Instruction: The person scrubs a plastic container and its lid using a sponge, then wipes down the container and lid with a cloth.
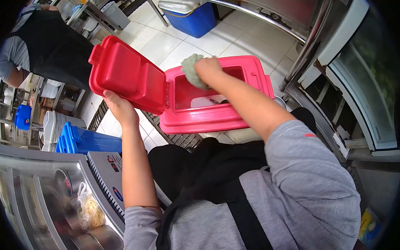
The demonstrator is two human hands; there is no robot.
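A pink-red plastic container (208, 120) stands in front of me, its hinged lid (122, 75) swung up to the left. My left hand (120, 109) holds the lower left edge of that lid. Bunched in my right hand (209, 72) is a pale green cloth (192, 71), held over the far left part of the container's opening. Inside the opening something white and a dark object show, too partly seen to name.
A blue cooler with a white lid (188, 18) sits on the tiled floor beyond a metal rail (230, 6). A person in a black apron (53, 46) stands at the upper left. Near left are a blue bin (84, 140) and a glass-fronted cabinet (45, 163); a glass door (363, 82) is at right.
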